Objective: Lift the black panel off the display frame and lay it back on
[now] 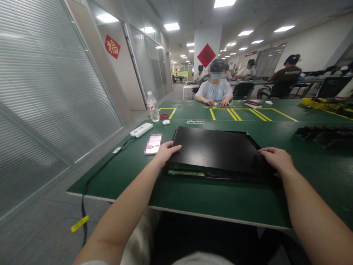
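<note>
A flat black panel [217, 149] lies on the green table [215, 200] in front of me, its near edge raised slightly over a black base with a green circuit strip [187, 173]. My left hand [165, 152] grips the panel's near left corner, fingers curled over the edge. My right hand [277, 159] is closed over the near right corner. Both forearms reach in from the bottom of the view.
A phone [153, 144], a white power bank [141, 129] with a black cable, a water bottle [152, 107] and a small white item [166, 122] lie to the left. Dark parts [322, 134] sit at the right. A person sits across at the far side; others work behind.
</note>
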Tool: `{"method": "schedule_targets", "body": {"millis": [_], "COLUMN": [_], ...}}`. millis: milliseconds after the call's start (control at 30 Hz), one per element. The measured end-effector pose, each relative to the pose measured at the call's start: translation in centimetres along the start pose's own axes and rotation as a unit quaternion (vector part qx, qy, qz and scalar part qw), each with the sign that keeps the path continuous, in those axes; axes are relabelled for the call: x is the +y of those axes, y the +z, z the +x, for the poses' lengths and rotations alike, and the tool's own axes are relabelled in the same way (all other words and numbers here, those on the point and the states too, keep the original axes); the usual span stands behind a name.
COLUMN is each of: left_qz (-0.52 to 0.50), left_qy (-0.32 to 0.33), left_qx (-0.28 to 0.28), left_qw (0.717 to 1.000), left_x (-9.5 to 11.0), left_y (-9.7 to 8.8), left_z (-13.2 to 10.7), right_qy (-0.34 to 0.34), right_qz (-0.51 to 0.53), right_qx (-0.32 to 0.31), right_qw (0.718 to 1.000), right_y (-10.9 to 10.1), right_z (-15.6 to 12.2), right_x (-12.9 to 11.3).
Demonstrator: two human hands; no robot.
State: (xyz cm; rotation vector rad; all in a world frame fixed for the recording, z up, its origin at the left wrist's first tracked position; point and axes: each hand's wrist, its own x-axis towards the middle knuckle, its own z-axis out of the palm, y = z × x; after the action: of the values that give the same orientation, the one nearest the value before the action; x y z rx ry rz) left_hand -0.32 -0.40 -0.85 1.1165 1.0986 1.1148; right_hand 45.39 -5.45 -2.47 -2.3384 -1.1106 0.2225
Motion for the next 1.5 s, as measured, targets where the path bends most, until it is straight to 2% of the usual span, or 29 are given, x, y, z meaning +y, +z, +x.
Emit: {"method": "schedule_targets", "body": {"millis": [267, 500, 800, 967, 1167, 1367, 1500], "left_qz": [0.025, 0.022, -0.006, -0.033, -0.059, -0.034, -0.026], "left_qy": [0.001, -0.014, 0.008, 0.035, 0.080, 0.149, 0.159], "left_qx": [0.012, 0.018, 0.014, 0.004, -0.041, -0.035, -0.037], "left_qw": [1.000, 1.000, 1.000, 0.999, 0.994, 0.988, 0.986], "left_x": [-1.0, -0.9, -0.7, -0.5, 0.1, 0.3, 0.2], "left_y": [-0.6, -0.7, -0.6, -0.2, 0.1, 0.0, -0.1], "left_z": [1.1, 1.0, 1.3, 0.8, 0.2, 0.3, 0.4], "right_qy": [-0.004, 0.003, 0.011, 0.010, 0.034, 0.064, 0.064], "right_qz": [0.004, 0.011, 0.031, 0.055, 0.084, 0.128, 0.190], "right_qx": [0.002, -0.008, -0.012, -0.005, 0.000, -0.004, -0.003], "right_qw": [1.000, 1.000, 0.999, 0.998, 0.996, 0.990, 0.980], "right_y": [0.0, 0.1, 0.1, 0.2, 0.2, 0.3, 0.4], "right_z": [-0.2, -0.2, -0.3, -0.5, 0.0, 0.3, 0.4], "right_x": [-0.2, -0.2, -0.2, -0.2, 0.0, 0.3, 0.5]}}
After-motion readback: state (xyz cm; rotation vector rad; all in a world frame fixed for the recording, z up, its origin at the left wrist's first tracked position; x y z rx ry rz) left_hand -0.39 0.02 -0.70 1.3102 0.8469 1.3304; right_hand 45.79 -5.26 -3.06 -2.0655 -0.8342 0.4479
